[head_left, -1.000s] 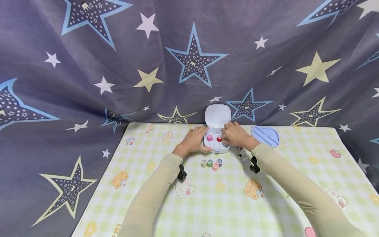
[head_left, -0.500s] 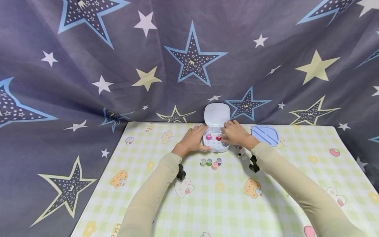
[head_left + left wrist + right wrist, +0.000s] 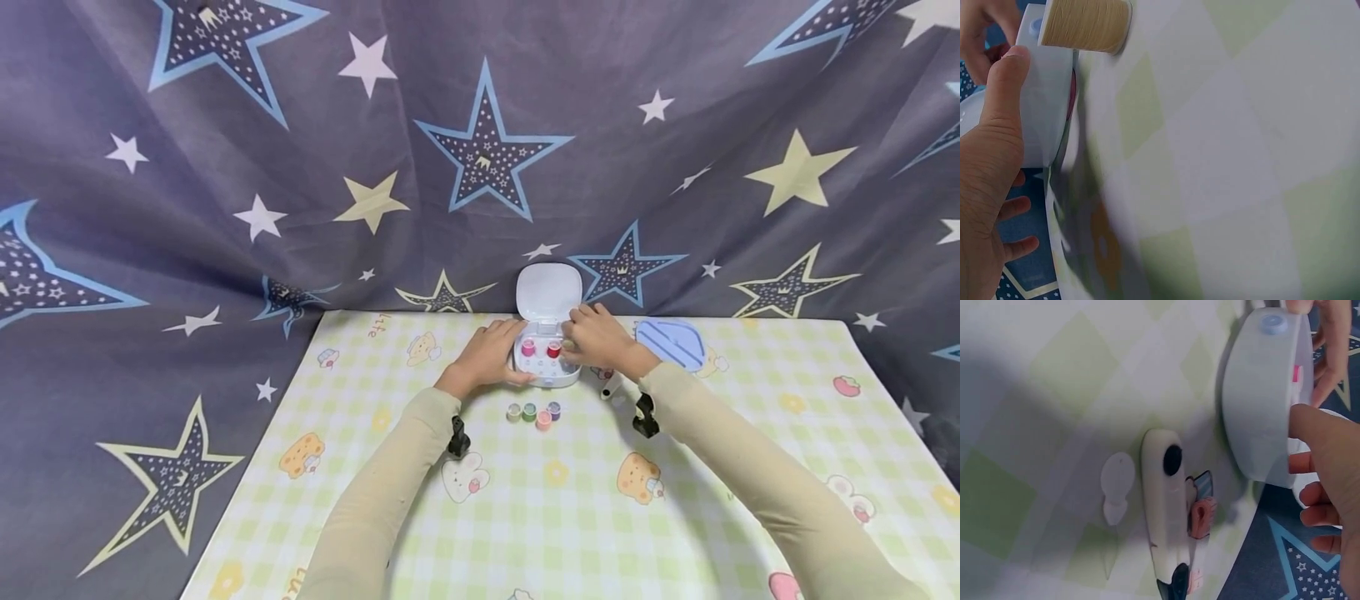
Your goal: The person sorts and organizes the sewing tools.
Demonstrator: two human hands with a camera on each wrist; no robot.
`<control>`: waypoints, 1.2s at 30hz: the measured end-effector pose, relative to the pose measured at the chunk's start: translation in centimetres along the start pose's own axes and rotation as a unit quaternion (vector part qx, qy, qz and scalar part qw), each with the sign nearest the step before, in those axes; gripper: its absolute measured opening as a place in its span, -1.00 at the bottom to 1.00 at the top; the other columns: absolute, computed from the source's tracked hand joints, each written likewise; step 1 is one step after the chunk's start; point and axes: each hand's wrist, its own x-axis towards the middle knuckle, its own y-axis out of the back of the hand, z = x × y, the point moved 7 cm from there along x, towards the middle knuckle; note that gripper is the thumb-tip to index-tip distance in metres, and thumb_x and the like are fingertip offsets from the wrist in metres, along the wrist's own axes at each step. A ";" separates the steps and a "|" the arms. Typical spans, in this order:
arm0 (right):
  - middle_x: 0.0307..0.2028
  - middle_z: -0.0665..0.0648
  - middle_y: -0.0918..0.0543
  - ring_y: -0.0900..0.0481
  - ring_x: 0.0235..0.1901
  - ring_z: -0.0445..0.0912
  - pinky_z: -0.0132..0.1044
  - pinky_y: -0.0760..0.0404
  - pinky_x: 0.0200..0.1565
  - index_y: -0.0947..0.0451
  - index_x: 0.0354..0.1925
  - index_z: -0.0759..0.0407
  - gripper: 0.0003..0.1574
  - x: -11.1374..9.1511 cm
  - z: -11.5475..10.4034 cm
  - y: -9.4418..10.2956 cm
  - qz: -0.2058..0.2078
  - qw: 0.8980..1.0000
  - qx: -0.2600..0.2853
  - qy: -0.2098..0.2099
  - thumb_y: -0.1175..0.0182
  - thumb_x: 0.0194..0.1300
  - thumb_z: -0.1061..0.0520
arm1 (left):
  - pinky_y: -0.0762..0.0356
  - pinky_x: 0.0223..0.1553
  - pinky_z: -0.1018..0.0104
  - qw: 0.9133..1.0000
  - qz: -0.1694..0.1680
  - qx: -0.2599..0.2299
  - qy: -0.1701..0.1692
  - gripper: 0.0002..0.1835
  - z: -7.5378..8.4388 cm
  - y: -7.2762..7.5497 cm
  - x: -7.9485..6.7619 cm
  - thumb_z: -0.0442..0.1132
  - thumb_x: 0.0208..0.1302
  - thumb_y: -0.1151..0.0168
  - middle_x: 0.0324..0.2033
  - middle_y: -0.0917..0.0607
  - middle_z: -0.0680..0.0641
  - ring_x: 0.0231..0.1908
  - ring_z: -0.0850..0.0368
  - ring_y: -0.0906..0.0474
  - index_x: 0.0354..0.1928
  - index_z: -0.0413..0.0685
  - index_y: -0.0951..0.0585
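While the left hand grasps a white, rounded plastic box, the right hand opposite hides its grip.

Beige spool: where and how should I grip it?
The beige spool looks best pinched front and back on its thread-wound body, coming from its free left side: it stands upright, with the green spool close on its right.

A star-printed dark cloth hangs behind a green-checked table cover.
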 end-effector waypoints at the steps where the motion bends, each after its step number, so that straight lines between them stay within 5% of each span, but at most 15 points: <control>1: -0.28 0.17 -0.59 -0.49 -0.18 0.08 -0.02 -0.42 -0.11 -0.65 -0.25 0.15 -0.66 -0.1 -0.1 0.2 0.004 1.000 0.006 0.000 -0.35 0.25 -0.10 | -0.45 0.33 -0.07 1.000 0.001 -0.001 0.000 0.22 0.0 0.0 0.0 0.46 0.00 -0.42 0.47 -0.36 -0.12 0.43 -0.07 -0.32 0.58 -0.05 -0.17; 6: -0.27 0.17 -0.61 -0.55 -0.21 0.09 0.00 -0.47 -0.15 -0.66 -0.10 0.19 -0.62 -0.9 -1.0 1.7 0.038 0.998 0.055 0.011 -0.35 0.23 -0.04 | -0.44 0.33 -0.09 1.000 0.001 -0.007 0.001 0.22 0.0 -0.1 -0.1 0.44 0.01 -0.42 0.48 -0.36 -0.13 0.43 -0.09 -0.32 0.58 -0.05 -0.17; 15: -0.29 0.15 -0.67 -0.53 -0.29 -0.02 -0.04 -0.53 -0.14 -0.61 -0.14 0.17 -0.70 -3.1 -4.3 3.7 0.078 0.984 0.143 0.074 -0.35 0.16 0.09 | -0.40 0.37 -0.11 1.000 -0.006 0.006 -0.004 0.22 0.1 0.0 0.2 0.45 0.05 -0.39 0.51 -0.31 -0.18 0.47 -0.11 -0.27 0.59 -0.10 -0.13; 24: -0.18 0.12 -0.70 -0.58 -0.17 -0.04 -0.02 -0.56 -0.01 -0.62 -0.02 0.15 -0.56 -5.9 -6.5 1.7 0.016 0.982 0.160 0.096 -0.40 0.13 0.04 | -0.35 0.41 -0.12 1.000 -0.013 0.001 0.002 0.25 0.0 0.0 0.3 0.45 0.04 -0.40 0.53 -0.27 -0.18 0.48 -0.12 -0.25 0.60 -0.10 -0.10; 36: -0.17 0.02 -0.67 -0.59 -0.15 -0.07 -0.09 -0.53 -0.05 -0.59 0.02 0.08 -0.51 -6.5 -7.9 -0.4 0.010 0.984 0.123 0.125 -0.39 0.13 -0.02 | -0.42 0.36 -0.09 1.000 -0.007 -0.001 0.003 0.24 -0.3 -0.5 0.0 0.46 0.02 -0.40 0.50 -0.32 -0.13 0.45 -0.08 -0.29 0.59 -0.06 -0.13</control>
